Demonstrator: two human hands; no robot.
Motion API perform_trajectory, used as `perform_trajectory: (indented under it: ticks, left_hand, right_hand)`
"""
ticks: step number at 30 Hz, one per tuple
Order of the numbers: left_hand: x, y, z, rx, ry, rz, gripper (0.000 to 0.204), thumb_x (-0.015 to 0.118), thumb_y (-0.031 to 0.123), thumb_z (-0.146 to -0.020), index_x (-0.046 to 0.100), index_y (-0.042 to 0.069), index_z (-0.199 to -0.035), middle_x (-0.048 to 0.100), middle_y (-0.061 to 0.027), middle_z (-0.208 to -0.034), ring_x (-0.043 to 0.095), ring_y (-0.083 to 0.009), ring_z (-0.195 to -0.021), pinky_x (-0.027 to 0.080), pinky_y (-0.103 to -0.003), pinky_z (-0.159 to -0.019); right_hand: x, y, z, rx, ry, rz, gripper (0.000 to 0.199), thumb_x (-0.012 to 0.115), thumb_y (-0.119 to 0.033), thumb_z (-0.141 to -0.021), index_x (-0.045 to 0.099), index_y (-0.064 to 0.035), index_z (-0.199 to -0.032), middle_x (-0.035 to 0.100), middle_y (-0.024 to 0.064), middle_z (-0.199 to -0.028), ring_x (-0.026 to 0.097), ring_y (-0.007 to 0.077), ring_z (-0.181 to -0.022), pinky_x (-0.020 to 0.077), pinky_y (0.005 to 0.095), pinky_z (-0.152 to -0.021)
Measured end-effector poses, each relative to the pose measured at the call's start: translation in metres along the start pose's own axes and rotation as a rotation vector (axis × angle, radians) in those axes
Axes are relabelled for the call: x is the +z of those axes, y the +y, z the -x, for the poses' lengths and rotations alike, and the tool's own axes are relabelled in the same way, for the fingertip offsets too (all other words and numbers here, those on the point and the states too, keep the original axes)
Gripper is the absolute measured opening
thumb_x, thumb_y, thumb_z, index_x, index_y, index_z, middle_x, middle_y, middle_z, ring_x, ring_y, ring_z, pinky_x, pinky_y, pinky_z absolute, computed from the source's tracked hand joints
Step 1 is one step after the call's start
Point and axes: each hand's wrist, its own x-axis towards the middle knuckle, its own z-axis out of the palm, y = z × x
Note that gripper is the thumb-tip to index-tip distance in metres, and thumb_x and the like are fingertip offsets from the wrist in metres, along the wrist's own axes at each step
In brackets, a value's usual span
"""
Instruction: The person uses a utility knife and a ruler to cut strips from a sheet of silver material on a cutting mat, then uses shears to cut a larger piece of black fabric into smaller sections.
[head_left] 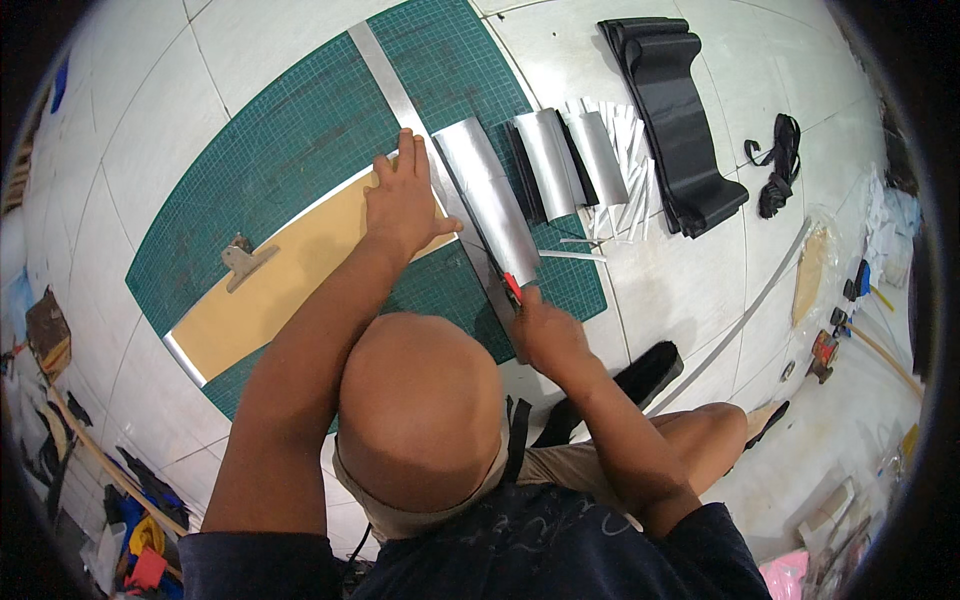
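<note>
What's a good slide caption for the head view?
Left hand pins a steel ruler on a green mat; right hand draws a cutter along silver sheet.

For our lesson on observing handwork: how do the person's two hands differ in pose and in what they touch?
The left hand lies flat, fingers stretched out, pressing on the metal ruler and the tan board. The right hand is curled in a fist around a red-handled knife at the ruler's edge. The left reaches farther out; the right stays nearer the body. Both work over the green cutting mat.

A white tiled floor (700, 290) is lying under bright, even light, with colourful scattered clutter (130, 540) crowding its edges.
</note>
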Motion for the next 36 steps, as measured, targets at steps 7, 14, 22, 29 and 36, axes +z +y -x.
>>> perform_trajectory:
  ticks: [7, 14, 22, 29, 36]
  left_hand:
    - [0.002, -0.005, 0.003, 0.038, 0.077, 0.003, 0.128, 0.087, 0.055, -0.059, 0.021, -0.006, -0.15, 0.022, -0.0188, -0.158, 0.04, -0.0438, -0.13, 0.056, -0.046, -0.094]
    - [0.001, -0.005, 0.003, 0.043, 0.068, 0.049, 0.126, 0.088, 0.05, -0.06, 0.021, -0.006, -0.15, 0.021, -0.0194, -0.159, 0.039, -0.0444, -0.132, 0.052, -0.048, -0.098]
    - [0.005, 0.0, 0.003, 0.045, 0.066, -0.011, 0.128, 0.088, 0.051, -0.059, 0.02, -0.005, -0.151, 0.021, -0.0207, -0.159, 0.039, -0.0457, -0.132, 0.052, -0.048, -0.099]
    - [0.003, -0.004, 0.006, 0.036, 0.105, -0.031, 0.13, 0.088, 0.055, -0.057, 0.02, -0.004, -0.151, 0.02, -0.0188, -0.159, 0.043, -0.045, -0.13, 0.052, -0.048, -0.098]
    - [0.002, 0.005, 0.007, 0.023, 0.076, -0.059, 0.129, 0.089, 0.053, -0.058, 0.021, -0.006, -0.151, 0.019, -0.0173, -0.16, 0.043, -0.0412, -0.129, 0.053, -0.042, -0.098]
  right_hand:
    - [-0.049, -0.028, -0.092, -0.214, 0.532, -0.33, 0.031, 0.064, -0.019, -0.09, 0.047, 0.0027, -0.103, 0.059, 0.0256, -0.096, 0.06, 0.0456, -0.088, 0.0485, 0.0527, -0.078]
    - [-0.03, -0.06, -0.147, -0.203, 0.56, -0.34, 0.036, 0.07, -0.012, -0.079, 0.047, 0.0012, -0.104, 0.055, 0.0254, -0.11, 0.057, 0.0431, -0.101, 0.0484, 0.0502, -0.088]
    - [-0.024, -0.043, -0.141, -0.083, 0.522, -0.431, 0.036, 0.068, -0.011, -0.082, 0.044, -0.0029, -0.107, 0.066, 0.0264, -0.093, 0.064, 0.0466, -0.09, 0.0496, 0.0563, -0.079]
    - [-0.078, 0.019, -0.122, -0.054, 0.772, -0.303, 0.036, 0.072, -0.02, -0.083, 0.05, -0.0026, -0.105, 0.065, 0.022, -0.103, 0.064, 0.0419, -0.098, 0.0488, 0.0526, -0.08]
    - [-0.114, 0.079, -0.161, 0.256, 0.531, -0.206, 0.119, 0.076, -0.081, -0.053, 0.056, 0.0088, -0.128, 0.035, 0.0322, -0.148, 0.033, 0.0456, -0.14, 0.0353, 0.0609, -0.107]
